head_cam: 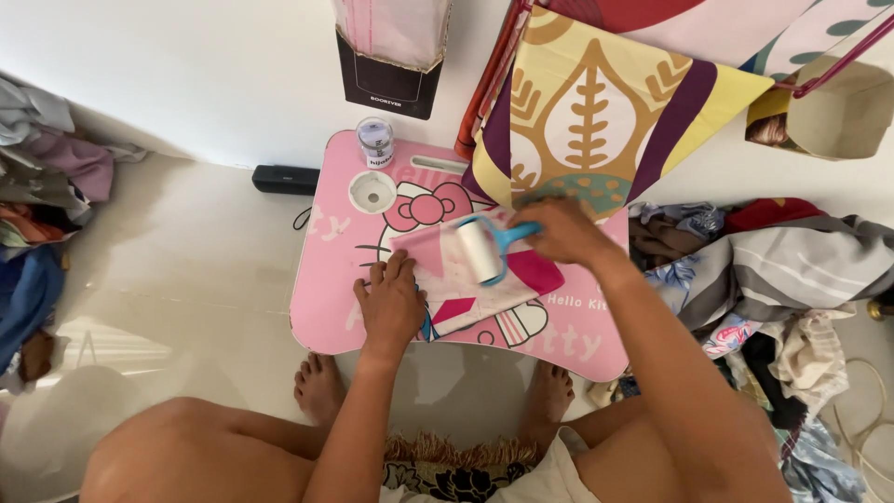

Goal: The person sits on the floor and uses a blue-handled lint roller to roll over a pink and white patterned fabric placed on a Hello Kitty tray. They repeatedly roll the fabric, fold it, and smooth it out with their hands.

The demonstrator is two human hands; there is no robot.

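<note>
At the far left a heap of crumpled clothes [42,186] lies on the pale floor [186,270], well apart from the surface. Further right, a black rectangular box [285,179] sits on the floor against the wall, just beside the surface's far left corner. The pink surface [326,279], a low lap table printed with a cartoon cat, carries a small clear jar [375,142] at its far left corner and, just nearer, a round white cup recess [372,192]. The left hand [391,303] lies flat, fingers spread, pressing on the left end of a folded pink and white cloth [447,279] that rests near the middle of the surface, towards its near edge. Across the cloth's upper part lies a lint roller [480,250] with a white roll and blue handle, the roll touching the cloth. The right hand [559,231] is closed around that blue handle, near the far right part of the surface. Behind it a yellow, maroon and tan patterned fabric [596,112] hangs down over the surface's far edge. To the right, past the surface's right edge, a pile of mixed garments [773,270] covers the floor. Below the near edge, the person's bare feet [321,387] rest on the floor.
</note>
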